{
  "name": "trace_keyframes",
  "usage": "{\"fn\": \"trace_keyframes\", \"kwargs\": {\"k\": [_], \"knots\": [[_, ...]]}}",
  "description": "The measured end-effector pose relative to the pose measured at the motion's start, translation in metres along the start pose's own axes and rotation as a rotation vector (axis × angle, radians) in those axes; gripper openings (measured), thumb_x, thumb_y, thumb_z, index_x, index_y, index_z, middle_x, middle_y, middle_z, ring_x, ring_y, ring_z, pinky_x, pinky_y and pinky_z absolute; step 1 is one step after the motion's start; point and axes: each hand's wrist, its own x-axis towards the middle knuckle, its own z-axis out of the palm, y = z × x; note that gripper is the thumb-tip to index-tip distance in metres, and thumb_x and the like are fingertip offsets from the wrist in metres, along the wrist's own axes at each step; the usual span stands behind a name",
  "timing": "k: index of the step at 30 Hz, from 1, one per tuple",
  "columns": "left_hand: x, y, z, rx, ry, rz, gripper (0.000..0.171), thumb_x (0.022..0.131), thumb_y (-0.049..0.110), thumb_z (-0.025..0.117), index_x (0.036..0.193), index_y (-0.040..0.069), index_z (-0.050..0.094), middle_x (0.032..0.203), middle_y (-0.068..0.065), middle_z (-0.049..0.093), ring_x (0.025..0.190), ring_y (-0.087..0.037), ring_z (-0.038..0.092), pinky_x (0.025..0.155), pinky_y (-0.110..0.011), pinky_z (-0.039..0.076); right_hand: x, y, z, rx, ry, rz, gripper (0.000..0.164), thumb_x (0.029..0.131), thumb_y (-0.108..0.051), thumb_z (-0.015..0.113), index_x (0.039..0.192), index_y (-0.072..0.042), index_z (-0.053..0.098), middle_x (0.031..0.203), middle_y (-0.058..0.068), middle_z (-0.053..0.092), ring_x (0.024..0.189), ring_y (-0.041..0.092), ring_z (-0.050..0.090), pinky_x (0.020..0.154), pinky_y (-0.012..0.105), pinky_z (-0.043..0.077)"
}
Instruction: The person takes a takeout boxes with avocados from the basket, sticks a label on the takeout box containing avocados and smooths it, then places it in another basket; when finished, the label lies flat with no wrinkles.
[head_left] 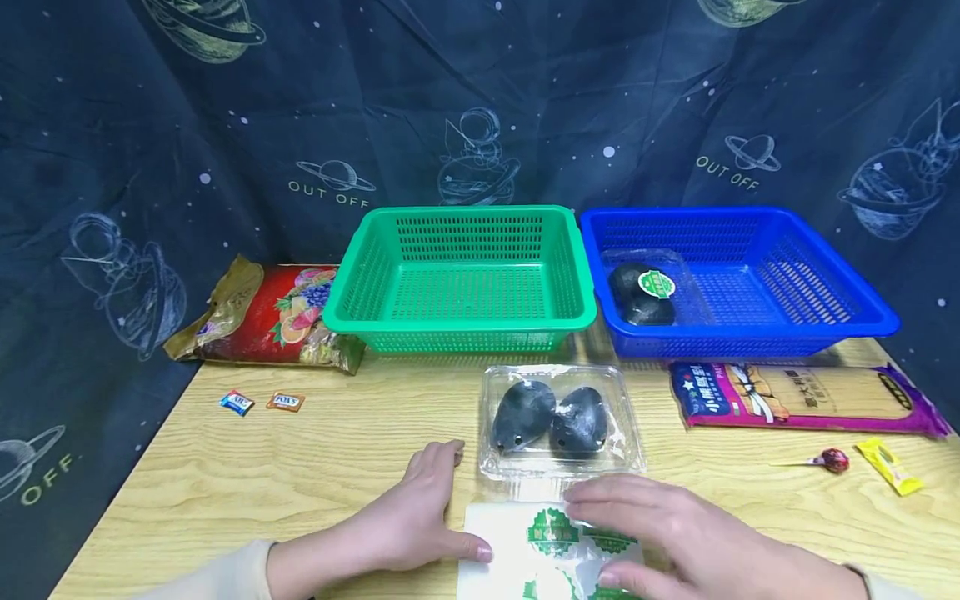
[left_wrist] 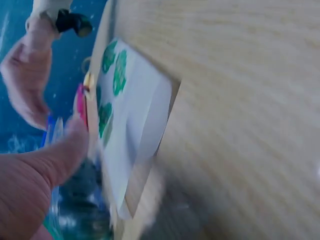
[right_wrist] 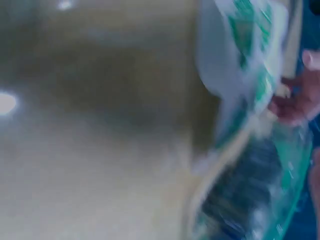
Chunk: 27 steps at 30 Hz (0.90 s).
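Observation:
A white sheet of green round stickers (head_left: 552, 533) lies at the front of the table, directly before a clear plastic box (head_left: 561, 421) holding two dark, egg-shaped items. My left hand (head_left: 412, 517) is at the sheet's left edge. Its thumb reaches the edge, and its fingers extend toward the box; whether the thumb touches the paper I cannot tell. Over the sheet's right part is my right hand (head_left: 675, 533), fingers extended and thumb apart, with nothing visible between them. In the left wrist view the sticker sheet (left_wrist: 132, 100) bends at one edge. The right wrist view is blurred.
Behind stand a green basket (head_left: 457, 325) and a blue basket (head_left: 750, 329) with a similar, labelled box (head_left: 660, 287) inside. A red-gold bag (head_left: 270, 317) and two small candies (head_left: 286, 402) lie left. Noodles (head_left: 810, 398), a lollipop (head_left: 834, 460) and a yellow packet (head_left: 888, 467) lie right.

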Motion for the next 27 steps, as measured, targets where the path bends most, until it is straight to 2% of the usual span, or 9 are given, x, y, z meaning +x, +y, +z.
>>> {"fn": "trace_keyframes", "kwargs": {"k": [2,4,8,12,15,20,22,24,27], "knots": [[-0.002,0.002,0.004,0.042,-0.008,0.04,0.105,0.065,0.052,0.081,0.139,-0.006,0.034,0.125,-0.015,0.046,0.118,-0.029,0.042,0.098,-0.047,0.041,-0.004,-0.001,0.009,-0.015,-0.158,0.064,0.054,0.095,-0.032,0.059,0.144,-0.017,0.042,0.142,-0.003,0.048,0.129,0.015,0.047,0.096,0.032,0.047],[-0.002,0.004,0.009,0.09,-0.01,0.068,0.097,0.066,0.048,0.081,0.136,-0.004,0.039,0.121,-0.011,0.048,0.112,-0.025,0.044,0.094,-0.044,0.044,-0.008,0.003,0.017,-0.073,-0.27,0.1,0.059,0.096,-0.043,0.052,0.147,-0.017,0.036,0.147,-0.002,0.042,0.133,0.016,0.041,0.096,0.037,0.047],[0.0,0.005,0.016,0.123,-0.01,0.1,0.085,0.069,0.044,0.081,0.131,-0.002,0.047,0.113,-0.006,0.051,0.104,-0.019,0.046,0.088,-0.038,0.047,-0.016,0.013,0.03,-0.15,-0.386,0.105,0.072,0.094,-0.056,0.044,0.151,-0.015,0.029,0.153,0.001,0.034,0.138,0.02,0.034,0.099,0.037,0.045],[0.006,0.004,0.018,0.061,-0.022,0.128,0.067,0.071,0.041,0.081,0.122,0.004,0.057,0.096,0.005,0.051,0.088,-0.009,0.047,0.077,-0.028,0.046,-0.021,0.018,0.036,-0.185,-0.398,0.074,0.07,0.096,-0.054,0.041,0.15,-0.012,0.03,0.152,0.003,0.035,0.138,0.022,0.035,0.099,0.037,0.044],[0.012,0.006,0.019,-0.017,-0.042,0.136,0.049,0.071,0.039,0.082,0.108,0.011,0.065,0.083,0.01,0.05,0.075,-0.004,0.045,0.068,-0.021,0.042,-0.022,0.02,0.038,-0.189,-0.38,0.072,0.067,0.098,-0.051,0.041,0.15,-0.011,0.031,0.151,0.004,0.037,0.137,0.022,0.036,0.099,0.037,0.045],[0.018,0.009,0.023,-0.148,-0.083,0.124,0.021,0.074,0.031,0.08,0.084,0.02,0.067,0.066,0.014,0.052,0.061,0.001,0.046,0.059,-0.018,0.04,-0.02,0.021,0.038,-0.163,-0.381,0.085,0.06,0.1,-0.045,0.04,0.15,-0.013,0.03,0.151,0.003,0.037,0.137,0.021,0.036,0.098,0.037,0.045],[0.019,0.01,0.025,-0.225,-0.099,0.105,0.015,0.077,0.025,0.078,0.086,0.018,0.068,0.068,0.014,0.057,0.064,0.0,0.05,0.062,-0.019,0.042,-0.018,0.021,0.038,-0.158,-0.374,0.079,0.058,0.101,-0.042,0.041,0.15,-0.012,0.031,0.15,0.004,0.037,0.137,0.021,0.036,0.099,0.038,0.045],[0.019,0.009,0.027,-0.308,-0.11,0.083,0.013,0.08,0.018,0.075,0.09,0.016,0.069,0.079,0.013,0.063,0.076,-0.002,0.056,0.071,-0.021,0.045,-0.016,0.02,0.037,-0.148,-0.36,0.083,0.058,0.101,-0.041,0.042,0.149,-0.012,0.032,0.15,0.004,0.038,0.136,0.021,0.038,0.098,0.038,0.045],[0.019,0.009,0.03,-0.504,-0.155,0.024,0.016,0.083,0.006,0.071,0.099,0.009,0.069,0.094,0.004,0.067,0.087,-0.01,0.06,0.078,-0.026,0.049,-0.012,0.019,0.035,-0.105,-0.347,0.129,0.057,0.101,-0.041,0.042,0.15,-0.015,0.031,0.15,0.002,0.038,0.135,0.019,0.038,0.099,0.039,0.044]]}}
